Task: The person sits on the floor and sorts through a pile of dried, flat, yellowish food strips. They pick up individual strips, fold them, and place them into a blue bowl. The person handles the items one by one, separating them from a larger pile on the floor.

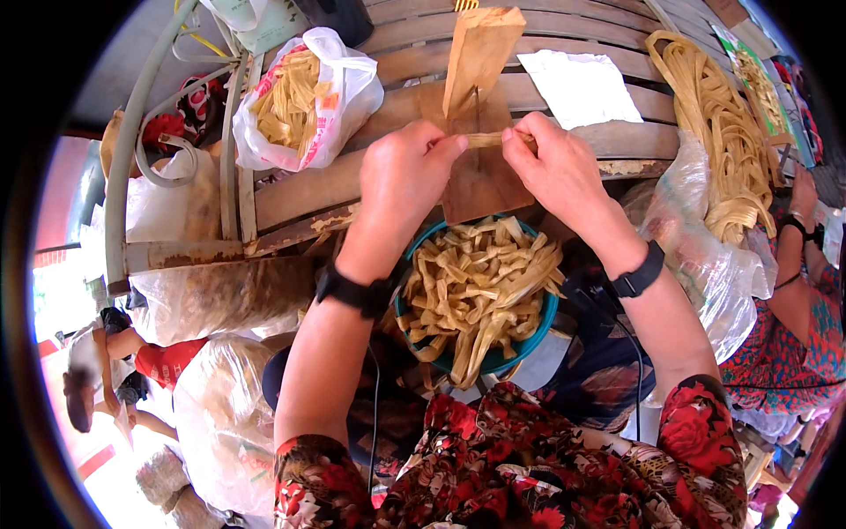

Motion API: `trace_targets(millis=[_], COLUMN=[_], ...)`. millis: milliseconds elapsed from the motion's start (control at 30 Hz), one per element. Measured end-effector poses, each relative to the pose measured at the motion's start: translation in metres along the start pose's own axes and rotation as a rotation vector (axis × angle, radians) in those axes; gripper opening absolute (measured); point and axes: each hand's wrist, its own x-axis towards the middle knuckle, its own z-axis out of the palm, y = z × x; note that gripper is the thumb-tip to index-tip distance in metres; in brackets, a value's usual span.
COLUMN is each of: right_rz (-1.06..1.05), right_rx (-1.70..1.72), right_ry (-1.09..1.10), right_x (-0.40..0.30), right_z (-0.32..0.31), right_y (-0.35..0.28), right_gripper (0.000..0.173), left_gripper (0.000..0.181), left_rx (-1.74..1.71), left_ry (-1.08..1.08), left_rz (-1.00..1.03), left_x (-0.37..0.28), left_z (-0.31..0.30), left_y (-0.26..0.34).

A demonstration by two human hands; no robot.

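A short tan strip of flat fibrous material [485, 139] stretches level between my hands. My left hand [408, 162] pinches its left end between thumb and finger, and my right hand [554, 162] grips the other end, partly hiding it. Just beyond the strip a thick wooden block [481, 59] stands upright on a flat brown board [486, 192]. A thin dark metal rod [477, 106] shows in front of the block. Below my hands, a teal basin [400, 311] is heaped with folded or knotted tan pieces [472, 278].
A white plastic bag [350, 92] of tan strips sits left on the slatted bench [310, 202]. White paper [581, 89] and a long hank of strips [720, 132] lie right. A metal bed-like frame [228, 152] stands left. Another person's arm [796, 264] shows at far right.
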Motion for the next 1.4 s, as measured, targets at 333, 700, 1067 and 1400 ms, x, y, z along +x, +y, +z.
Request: trace_targets(millis=[333,700,1067,1400], right_rz=[0.221,-0.111,0.451,0.277], right_rx=[0.673,1.099,1.274,0.987], right_ry=[-0.187,-0.164,-0.586,-0.164], right_x=[-0.049,-0.126,-0.133,-0.147], right_z=[-0.039,-0.082,-0.067,-0.063], right_y=[-0.045,-0.129,-0.105,-0.122], right_gripper=[0.028,0.021,0.018,0.048], left_gripper=[0.021,0.03,0.018,0.009], left_rx=[-0.706,-0.628,-1.129,-0.421], left_ry=[-0.479,-0.614,-0.504,-0.179], left_rz=[-0.413,-0.321,-0.403,-0.086], left_x=[-0.042,-0.12,-0.145,-0.149], left_z=[-0.051,-0.114,-0.107,-0.083], left_y=[0.061,0.075,0.089,0.079])
